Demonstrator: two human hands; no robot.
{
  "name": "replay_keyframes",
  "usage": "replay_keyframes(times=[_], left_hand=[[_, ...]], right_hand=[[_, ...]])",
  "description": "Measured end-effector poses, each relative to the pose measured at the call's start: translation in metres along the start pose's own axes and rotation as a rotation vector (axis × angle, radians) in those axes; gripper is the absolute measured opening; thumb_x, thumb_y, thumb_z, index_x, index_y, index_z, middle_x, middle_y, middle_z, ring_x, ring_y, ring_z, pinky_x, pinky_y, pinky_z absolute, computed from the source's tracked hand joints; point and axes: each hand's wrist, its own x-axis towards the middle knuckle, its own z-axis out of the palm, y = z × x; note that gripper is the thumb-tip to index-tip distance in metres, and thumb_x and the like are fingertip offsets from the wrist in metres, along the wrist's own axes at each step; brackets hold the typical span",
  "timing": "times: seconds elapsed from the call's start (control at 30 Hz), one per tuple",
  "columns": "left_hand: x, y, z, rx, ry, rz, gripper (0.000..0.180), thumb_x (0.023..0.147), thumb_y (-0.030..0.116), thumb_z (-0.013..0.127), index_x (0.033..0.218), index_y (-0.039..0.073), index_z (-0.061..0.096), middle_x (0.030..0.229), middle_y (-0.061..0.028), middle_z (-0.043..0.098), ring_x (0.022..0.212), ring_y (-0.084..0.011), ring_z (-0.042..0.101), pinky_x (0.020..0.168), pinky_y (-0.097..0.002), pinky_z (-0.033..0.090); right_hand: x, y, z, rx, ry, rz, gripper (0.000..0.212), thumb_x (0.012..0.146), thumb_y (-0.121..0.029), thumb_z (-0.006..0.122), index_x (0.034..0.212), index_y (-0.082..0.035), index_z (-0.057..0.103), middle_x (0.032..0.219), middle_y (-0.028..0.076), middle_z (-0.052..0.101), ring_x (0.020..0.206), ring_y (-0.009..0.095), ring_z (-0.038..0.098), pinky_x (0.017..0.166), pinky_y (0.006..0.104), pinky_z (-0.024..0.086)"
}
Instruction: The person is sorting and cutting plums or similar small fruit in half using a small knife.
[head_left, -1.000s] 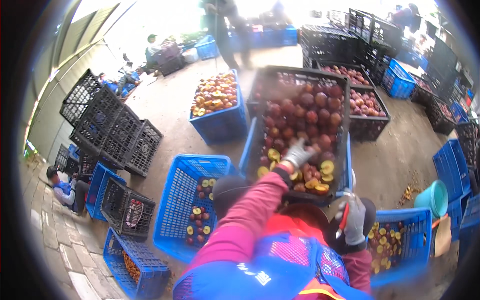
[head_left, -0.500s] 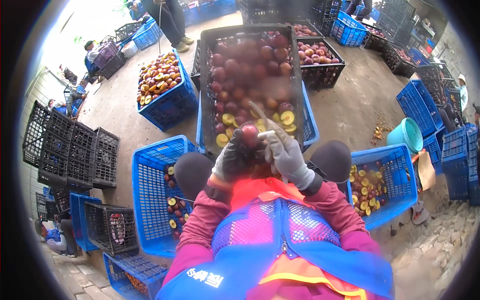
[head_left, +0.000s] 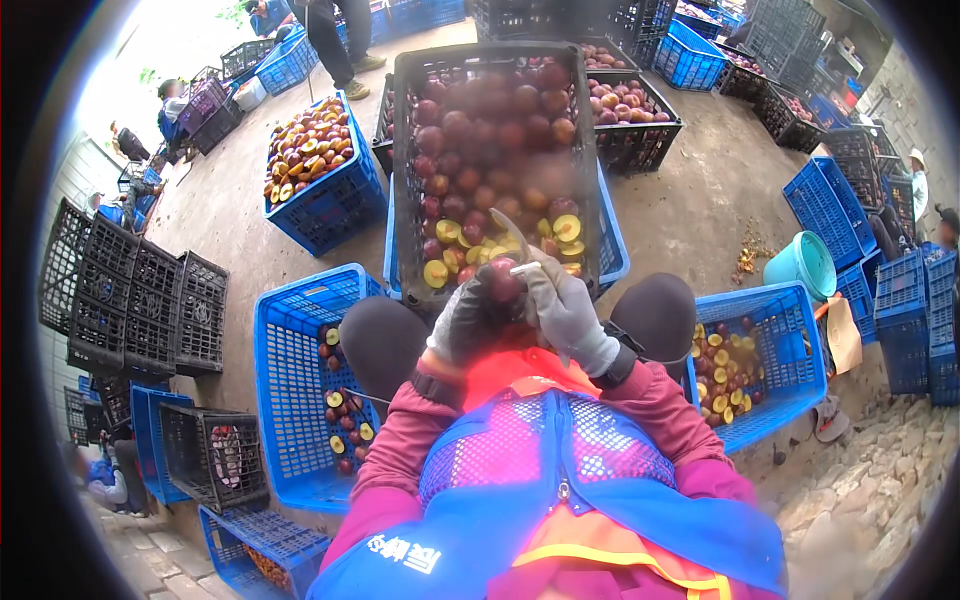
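A whole reddish plum sits in the fingers of my left hand, which wears a grey glove with dark fingers. My right hand, in a pale grey glove, is closed round a knife with a thin curved blade that points up and away. Both hands are close together at the plum, in front of my chest. Just beyond them a black crate leans toward me, filled with whole plums. Yellow-fleshed halved plums lie at its near end. Whether the blade touches the plum is hidden.
Blue crates with halved plums stand at my left and right. Another blue crate heaped with halves is ahead left. A turquoise bucket stands at right, and stacked black crates at far left. A person stands farther off.
The plum and my left hand have shifted slightly toward my right hand, and more of the plum is covered. The whole view has shifted a little. Both hands keep their holds.
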Motion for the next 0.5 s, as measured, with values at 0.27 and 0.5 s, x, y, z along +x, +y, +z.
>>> replay_keyframes(times=[0.27,0.5], left_hand=[[0.001,-0.013,-0.006,0.59,-0.024,0.214,0.042,0.114,0.046,0.059,0.127,0.007,0.067,0.089,-0.0013,0.065,0.073,-0.0109,0.06,0.065,-0.0268,0.048],[0.011,-0.014,-0.014,0.906,0.071,0.36,0.04,0.109,0.042,0.069,0.127,0.006,0.069,0.095,0.0015,0.066,0.079,-0.0079,0.058,0.069,-0.0267,0.047]], right_hand=[[0.005,0.038,-0.005,-0.201,0.062,-0.203,0.034,0.114,-0.03,0.052,0.126,-0.002,0.067,0.092,0.028,0.072,0.084,0.048,0.072,0.074,0.0518,0.055],[0.004,0.026,-0.002,-0.463,0.092,-0.225,0.034,0.114,-0.032,0.048,0.112,-0.002,0.064,0.091,0.031,0.072,0.087,0.053,0.07,0.073,0.0607,0.054]])
